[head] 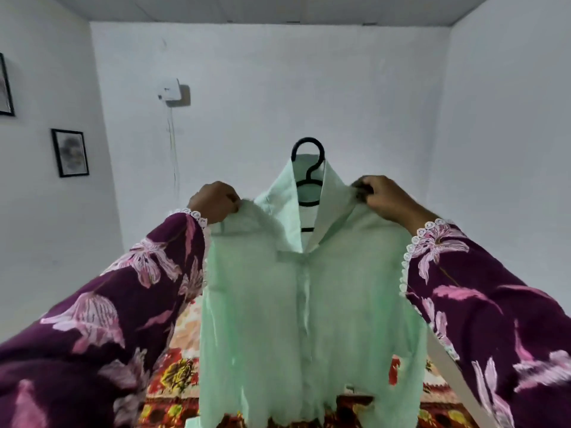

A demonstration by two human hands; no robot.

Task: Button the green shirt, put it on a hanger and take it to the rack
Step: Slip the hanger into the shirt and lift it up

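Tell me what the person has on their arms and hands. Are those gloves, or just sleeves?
No gloves: both the left hand and the right hand are bare, and I see no rings or watch. Each arm wears a long, loose sleeve, the left sleeve and the right sleeve, in deep purple fabric printed with large pink and white flowers. The cuffs are edged with white lace trim of small loops.

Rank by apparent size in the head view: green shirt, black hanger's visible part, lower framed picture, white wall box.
1. Pale green shirt
2. Black-framed picture
3. Black plastic hanger, mostly hidden by the collar
4. White wall box; farther off, so its rank is unsure
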